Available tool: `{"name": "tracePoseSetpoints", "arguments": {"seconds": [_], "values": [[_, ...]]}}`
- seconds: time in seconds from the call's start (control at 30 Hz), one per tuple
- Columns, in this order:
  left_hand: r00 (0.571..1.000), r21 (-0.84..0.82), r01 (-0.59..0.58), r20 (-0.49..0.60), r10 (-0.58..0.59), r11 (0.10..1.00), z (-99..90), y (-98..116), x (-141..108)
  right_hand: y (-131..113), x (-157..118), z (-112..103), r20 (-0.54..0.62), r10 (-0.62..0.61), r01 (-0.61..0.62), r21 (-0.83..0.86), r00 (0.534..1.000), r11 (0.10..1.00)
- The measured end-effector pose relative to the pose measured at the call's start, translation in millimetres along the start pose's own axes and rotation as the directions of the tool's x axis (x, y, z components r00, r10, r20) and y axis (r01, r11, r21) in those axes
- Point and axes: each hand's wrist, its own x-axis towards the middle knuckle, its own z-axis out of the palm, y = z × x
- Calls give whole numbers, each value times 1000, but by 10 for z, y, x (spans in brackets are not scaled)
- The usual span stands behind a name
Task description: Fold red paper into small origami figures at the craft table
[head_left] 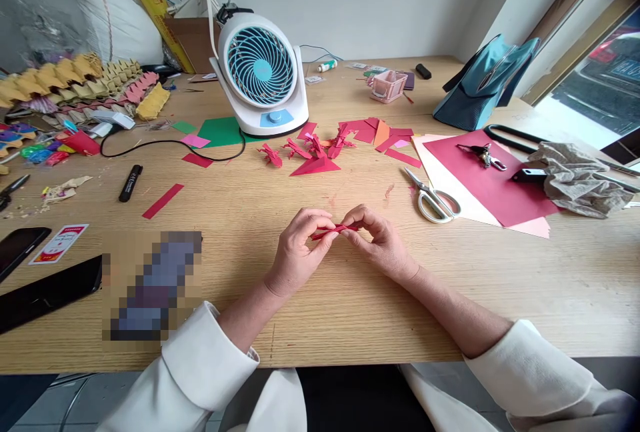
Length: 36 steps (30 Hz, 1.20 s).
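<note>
Between both hands, above the wooden table (240, 212), is a narrow folded piece of red paper (336, 230). My left hand (303, 245) pinches its left part between thumb and fingers. The right part is pinched by my right hand (379, 240), and the fingertips of both hands nearly meet at its middle. Beyond the hands lie several small folded red paper figures (315, 147), with a pointed red folded piece (316, 165) in front of them. White-handled scissors (436, 204) rest to the right of my right hand.
A white fan (263, 72) stands at the back. Red sheets (485, 172) and a crumpled cloth (575, 179) lie at the right, near a teal bag (483, 89). A red strip (163, 201), black marker (131, 183) and phones (50, 291) are at the left.
</note>
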Motion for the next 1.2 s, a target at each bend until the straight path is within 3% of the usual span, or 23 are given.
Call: {"name": "tracePoseSetpoints", "arguments": {"seconds": [0.2, 0.53, 0.7, 0.9, 1.2], "values": [[1000, 6, -7, 14, 7, 1000, 1, -25, 2, -19, -2, 10, 5, -86, 86, -70, 996, 994], [988, 160, -151, -1, 153, 976, -10, -37, 12, -28, 9, 14, -17, -178, 175, -122, 984, 977], [990, 146, -135, -7, 138, 980, -14, -44, 24, -46, 11, 10, -48, -177, 170, -116, 983, 979], [997, 15, -69, 40, 68, 997, 0, -39, 26, -43, 4, -2, -49, -94, 89, -102, 994, 991], [993, 79, -120, -9, 121, 990, 1, -47, 21, -37, 12, 8, -20, -48, 47, -48, 999, 998]]}}
